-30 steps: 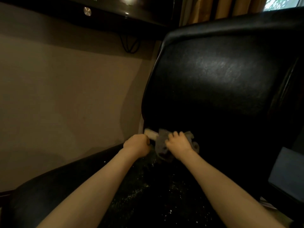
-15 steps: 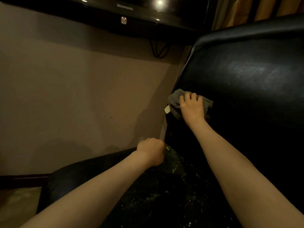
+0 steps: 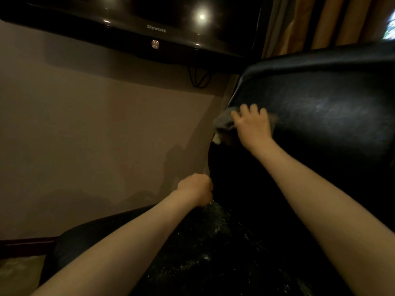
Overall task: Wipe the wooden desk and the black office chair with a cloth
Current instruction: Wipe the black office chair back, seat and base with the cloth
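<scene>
- One cloth [image 3: 224, 121], one chair [image 3: 320, 135] and my two grips.
- The cloth is grey, crumpled and blurred. It sits high on the chair's back [image 3: 299, 97], near its left edge.
- My right grip [image 3: 253, 124] lies on the cloth with fingers spread, pressing it against the back rather than clenching it.
- My left grip [image 3: 195, 189] is balled into a fist at the back's lower left edge, just above the seat [image 3: 213, 263]. I cannot tell whether it grasps anything.
- The chair is black and leather-like, grainy with a dull sheen. Pale flecks dot the seat.
- One glossy black TV [image 3: 149, 28] hangs on a plain beige wall [image 3: 85, 135].
</scene>
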{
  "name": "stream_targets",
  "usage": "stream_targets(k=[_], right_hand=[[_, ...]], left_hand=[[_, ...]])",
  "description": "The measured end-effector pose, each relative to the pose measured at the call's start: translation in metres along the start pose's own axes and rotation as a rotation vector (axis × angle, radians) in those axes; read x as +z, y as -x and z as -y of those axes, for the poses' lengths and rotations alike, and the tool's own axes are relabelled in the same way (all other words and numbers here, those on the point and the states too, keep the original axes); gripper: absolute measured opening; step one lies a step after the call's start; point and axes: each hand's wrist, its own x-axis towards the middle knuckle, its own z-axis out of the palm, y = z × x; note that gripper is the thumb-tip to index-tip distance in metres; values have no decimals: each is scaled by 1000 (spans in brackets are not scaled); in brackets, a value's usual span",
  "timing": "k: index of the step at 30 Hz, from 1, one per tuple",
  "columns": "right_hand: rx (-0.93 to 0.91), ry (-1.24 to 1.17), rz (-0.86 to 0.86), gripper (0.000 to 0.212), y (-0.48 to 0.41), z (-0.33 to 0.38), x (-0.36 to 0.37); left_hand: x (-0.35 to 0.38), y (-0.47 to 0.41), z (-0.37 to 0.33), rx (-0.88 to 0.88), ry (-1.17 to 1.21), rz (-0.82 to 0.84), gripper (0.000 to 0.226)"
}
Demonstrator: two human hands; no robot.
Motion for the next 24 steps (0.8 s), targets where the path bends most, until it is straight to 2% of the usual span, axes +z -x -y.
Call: stream_targets(k=[2, 6, 9, 12, 16, 18, 21, 22, 24], right_hand=[[128, 26, -13, 44, -14, -19, -11], [247, 7, 156, 40, -4, -28, 3], [102, 91, 221, 40, 12, -21, 16], [-22, 6, 344, 42, 13, -21, 15], [-264, -186, 755, 44, 20, -13, 9], [-356, -193, 850, 43, 33, -9, 4], [-346, -148, 658, 43, 40, -25, -4], [-318, -130, 540, 44, 40, -33, -5], [-255, 0, 169, 49, 37, -46, -7]], left_hand=[[-3, 0, -2, 32, -5, -21, 28], [-10, -5, -1, 34, -7, -65, 33], [-12, -10, -8, 5, -17, -130, 43], [-19, -15, -16, -31, 16, -229, 52], [-28, -16, -21, -40, 35, -245, 60], [-32, -15, -21, -47, 13, -232, 63], [-39, -17, -25, -56, 31, -255, 62], [-41, -17, -28, -48, 51, -274, 61], [-45, -19, -36, -16, 101, -314, 63]])
